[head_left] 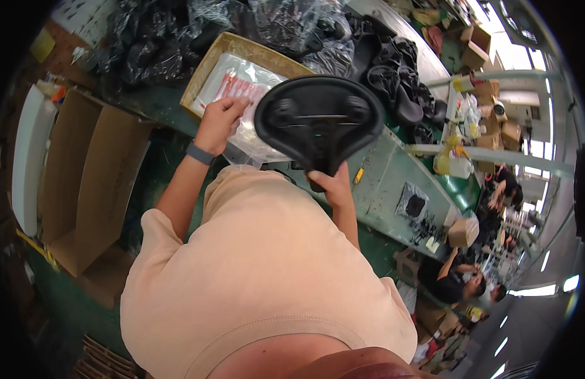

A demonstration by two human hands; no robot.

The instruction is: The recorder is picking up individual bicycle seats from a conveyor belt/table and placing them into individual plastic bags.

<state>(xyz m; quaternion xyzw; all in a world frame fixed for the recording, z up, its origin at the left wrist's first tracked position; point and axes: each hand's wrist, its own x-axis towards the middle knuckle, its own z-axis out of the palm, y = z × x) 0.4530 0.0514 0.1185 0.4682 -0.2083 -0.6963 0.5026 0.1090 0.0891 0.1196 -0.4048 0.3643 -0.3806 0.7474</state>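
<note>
Head view: the right hand (333,183) grips the narrow nose of a black plastic bicycle saddle (319,120), held underside-up over the green worktable (393,183). Left hand (222,120) pinches clear plastic bags (242,88) in a shallow cardboard tray (207,63) — beyond, bagged black saddles (393,76); open cardboard cartons (78,170) stand left.

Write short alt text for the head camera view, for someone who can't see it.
Seen from above, a person's right hand holds a black bicycle saddle underside up by its narrow end, while the left hand grips clear plastic bags in a shallow cardboard tray on a green workbench.
</note>
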